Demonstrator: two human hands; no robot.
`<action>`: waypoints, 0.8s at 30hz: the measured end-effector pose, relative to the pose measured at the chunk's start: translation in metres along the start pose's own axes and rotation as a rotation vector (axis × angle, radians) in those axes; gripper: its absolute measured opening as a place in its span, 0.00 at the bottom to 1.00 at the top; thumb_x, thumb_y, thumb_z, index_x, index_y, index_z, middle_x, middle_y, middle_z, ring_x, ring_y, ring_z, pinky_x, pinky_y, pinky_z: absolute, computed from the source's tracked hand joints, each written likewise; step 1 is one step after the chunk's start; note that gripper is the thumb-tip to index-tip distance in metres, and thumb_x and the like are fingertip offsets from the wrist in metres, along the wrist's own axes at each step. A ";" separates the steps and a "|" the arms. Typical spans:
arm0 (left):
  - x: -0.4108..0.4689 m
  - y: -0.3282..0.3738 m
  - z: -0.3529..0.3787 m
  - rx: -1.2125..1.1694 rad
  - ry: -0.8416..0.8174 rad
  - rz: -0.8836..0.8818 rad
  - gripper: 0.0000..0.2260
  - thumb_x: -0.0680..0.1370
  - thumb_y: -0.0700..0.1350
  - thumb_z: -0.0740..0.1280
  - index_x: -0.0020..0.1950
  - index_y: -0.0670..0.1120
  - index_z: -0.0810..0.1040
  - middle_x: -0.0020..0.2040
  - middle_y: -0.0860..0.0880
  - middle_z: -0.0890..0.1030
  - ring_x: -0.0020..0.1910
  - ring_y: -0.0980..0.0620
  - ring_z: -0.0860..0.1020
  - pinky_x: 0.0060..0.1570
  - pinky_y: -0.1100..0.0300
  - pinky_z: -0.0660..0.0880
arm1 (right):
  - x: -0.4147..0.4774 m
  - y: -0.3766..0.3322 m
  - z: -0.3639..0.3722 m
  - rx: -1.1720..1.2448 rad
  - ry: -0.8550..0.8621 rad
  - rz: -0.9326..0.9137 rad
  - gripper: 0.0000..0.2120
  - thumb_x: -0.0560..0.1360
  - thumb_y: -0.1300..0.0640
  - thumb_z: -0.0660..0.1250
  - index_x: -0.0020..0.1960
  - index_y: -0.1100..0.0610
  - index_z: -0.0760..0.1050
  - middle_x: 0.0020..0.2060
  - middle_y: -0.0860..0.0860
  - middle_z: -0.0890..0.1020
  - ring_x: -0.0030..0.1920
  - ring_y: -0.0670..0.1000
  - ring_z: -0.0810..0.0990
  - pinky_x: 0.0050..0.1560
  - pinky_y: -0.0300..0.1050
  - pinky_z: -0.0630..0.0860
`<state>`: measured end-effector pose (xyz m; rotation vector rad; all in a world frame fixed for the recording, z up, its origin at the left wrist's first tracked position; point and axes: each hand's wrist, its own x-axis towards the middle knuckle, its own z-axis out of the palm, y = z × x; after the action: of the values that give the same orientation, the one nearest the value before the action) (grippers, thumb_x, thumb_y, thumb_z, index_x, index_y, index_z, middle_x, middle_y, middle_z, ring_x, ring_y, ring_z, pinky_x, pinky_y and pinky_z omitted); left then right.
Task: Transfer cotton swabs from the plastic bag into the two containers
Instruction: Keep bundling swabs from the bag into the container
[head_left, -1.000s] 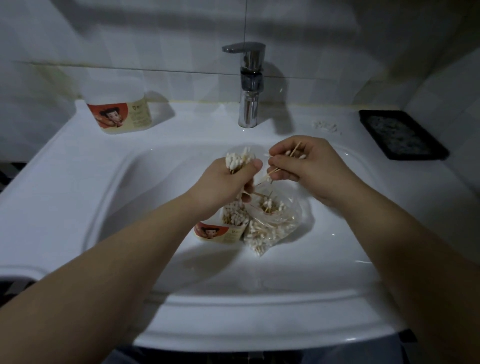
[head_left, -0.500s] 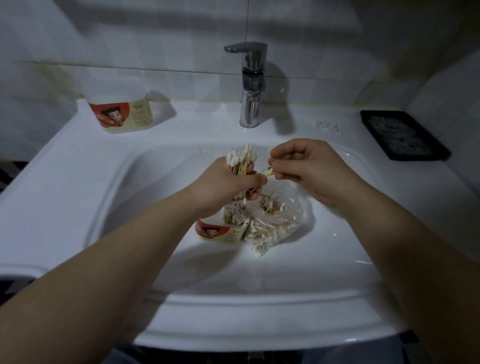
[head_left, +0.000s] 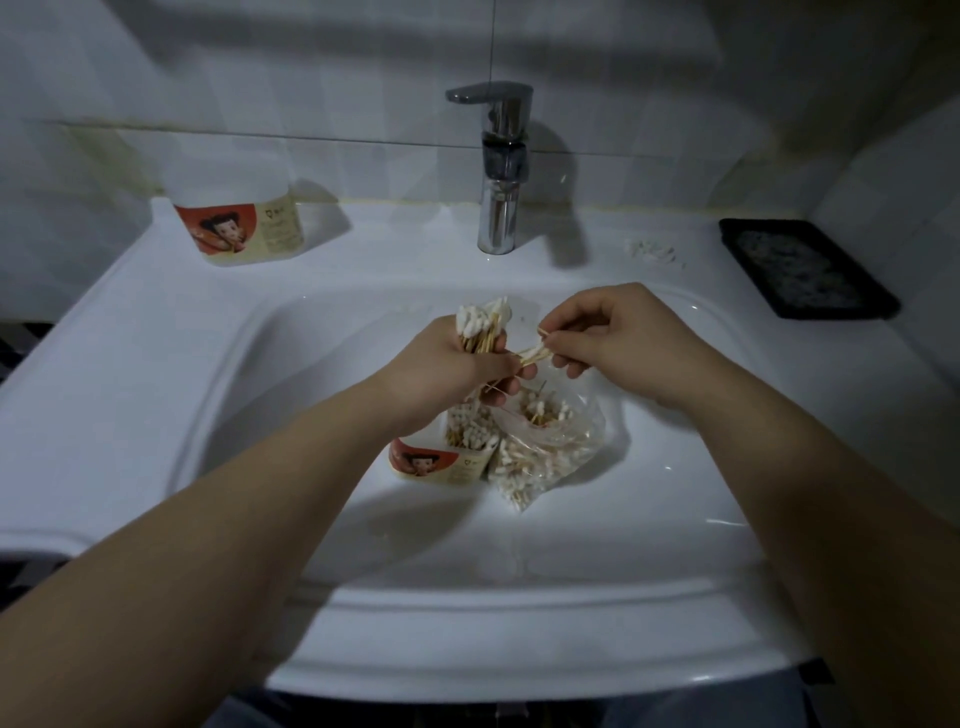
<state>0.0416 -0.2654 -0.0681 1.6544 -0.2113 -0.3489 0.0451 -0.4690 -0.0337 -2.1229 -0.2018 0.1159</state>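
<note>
left hand (head_left: 453, 370) fisted, right hand (head_left: 636, 340) pinching, forearms converging

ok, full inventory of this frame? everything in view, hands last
sink: 1, white, fills most of the view
faucet: 1, chrome, back centre ledge
ledge container: 1, white with red-and-cream label, back left ledge
basin container: 1, same label, in the basin, packed with swabs
plastic bag: 1, clear, in the basin right beside that container, swabs inside
swab bundle: 1 bunch, white tips on wooden sticks, in left grip
few swabs: a few, same colours, in right grip
white bits: small scatter, ledge right of faucet, too small to identify
tray: 1, black, right ledge
left hand: 1, above basin container
right hand: 1, above bag
</note>
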 end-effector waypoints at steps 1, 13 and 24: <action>0.000 0.000 0.000 -0.013 -0.001 -0.001 0.09 0.79 0.30 0.67 0.43 0.42 0.73 0.44 0.41 0.86 0.39 0.48 0.83 0.36 0.59 0.77 | 0.000 0.000 0.000 0.058 0.002 0.004 0.05 0.76 0.67 0.72 0.48 0.59 0.83 0.38 0.57 0.86 0.36 0.50 0.85 0.42 0.41 0.81; -0.003 0.001 0.004 0.233 0.074 -0.053 0.15 0.81 0.51 0.70 0.38 0.44 0.76 0.29 0.50 0.76 0.29 0.50 0.74 0.29 0.60 0.70 | 0.001 -0.007 0.012 0.311 0.165 0.028 0.04 0.78 0.68 0.68 0.47 0.62 0.81 0.44 0.58 0.83 0.42 0.57 0.87 0.50 0.47 0.85; -0.001 0.002 0.009 -0.155 0.108 -0.097 0.11 0.82 0.49 0.69 0.45 0.43 0.77 0.33 0.46 0.75 0.30 0.49 0.74 0.33 0.56 0.68 | -0.004 -0.005 0.021 0.210 0.026 -0.048 0.15 0.72 0.66 0.77 0.57 0.58 0.81 0.35 0.52 0.85 0.34 0.47 0.82 0.39 0.41 0.80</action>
<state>0.0373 -0.2736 -0.0672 1.5282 -0.0222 -0.3402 0.0369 -0.4498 -0.0403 -1.9081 -0.2153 0.0776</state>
